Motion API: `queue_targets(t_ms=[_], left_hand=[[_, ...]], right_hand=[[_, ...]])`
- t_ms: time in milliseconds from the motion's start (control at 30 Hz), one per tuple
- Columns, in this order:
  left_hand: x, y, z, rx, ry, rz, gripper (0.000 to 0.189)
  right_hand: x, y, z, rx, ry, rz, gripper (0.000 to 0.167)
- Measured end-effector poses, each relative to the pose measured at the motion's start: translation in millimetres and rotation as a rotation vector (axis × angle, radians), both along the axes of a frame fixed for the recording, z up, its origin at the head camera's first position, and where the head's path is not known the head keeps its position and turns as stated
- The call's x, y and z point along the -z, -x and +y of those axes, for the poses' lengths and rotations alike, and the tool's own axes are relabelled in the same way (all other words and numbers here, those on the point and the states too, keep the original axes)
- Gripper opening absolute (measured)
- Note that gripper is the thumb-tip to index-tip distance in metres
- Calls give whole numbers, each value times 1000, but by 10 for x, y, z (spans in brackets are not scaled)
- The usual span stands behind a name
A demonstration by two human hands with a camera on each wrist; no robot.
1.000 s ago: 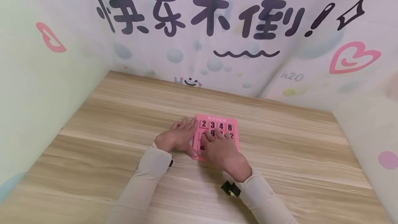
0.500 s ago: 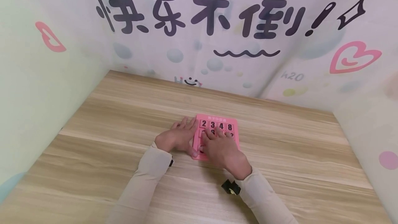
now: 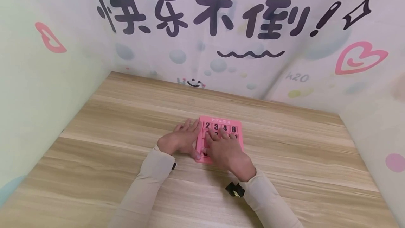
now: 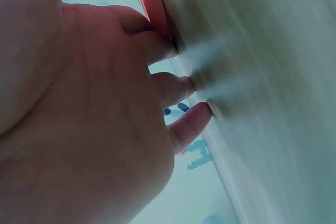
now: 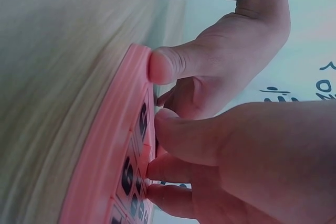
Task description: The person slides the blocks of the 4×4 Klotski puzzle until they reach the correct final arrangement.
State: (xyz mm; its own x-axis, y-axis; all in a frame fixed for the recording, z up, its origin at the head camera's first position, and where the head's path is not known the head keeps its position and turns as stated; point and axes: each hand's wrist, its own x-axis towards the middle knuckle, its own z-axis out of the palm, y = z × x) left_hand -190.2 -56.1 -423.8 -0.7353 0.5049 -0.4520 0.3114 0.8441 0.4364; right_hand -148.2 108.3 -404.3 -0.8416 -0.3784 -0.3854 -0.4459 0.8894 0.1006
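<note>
A pink number slide puzzle [image 3: 221,120] lies flat on the table, its top row reading 2, 3, 4, 8. My left hand [image 3: 179,140] braces its left side, thumb [image 5: 161,67] on the near-left corner. In the left wrist view, the other fingertips of that hand [image 4: 94,103] touch the puzzle's edge and the tabletop. Over the tiles lies my right hand [image 3: 226,150], fingers extended, fingertips on the second row. Its thumb [image 5: 176,129] is near the left column, by a black-numbered tile [image 5: 143,121]. Much of the lower right of the puzzle is hidden beneath it.
The wood-grain table [image 3: 284,150] extends around the puzzle. Behind it hangs a white printed cloth [image 3: 196,66] with black characters, and pale walls stand on both sides. A black wrist device [image 3: 235,189] sits at the right cuff.
A tile in the left column has slid up towards the top row, leaving a gap below it. The right hand's fingertips have shifted slightly away from me. My left hand has stayed put.
</note>
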Motion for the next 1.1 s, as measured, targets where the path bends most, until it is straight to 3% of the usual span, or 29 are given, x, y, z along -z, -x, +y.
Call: queue_targets(t_ms=[533,700,1100], left_hand=[[-2,-9,-12,-10,3,-10,120],[10,-5,-15,-11,2,-7,121],[24,2,4,-19,-8,-14,120]], right_hand=[[12,21,3,15,14,-26,62],[-33,0,19,-19,23,-19,60],[-72,-334,141,-121,59,-3,51]])
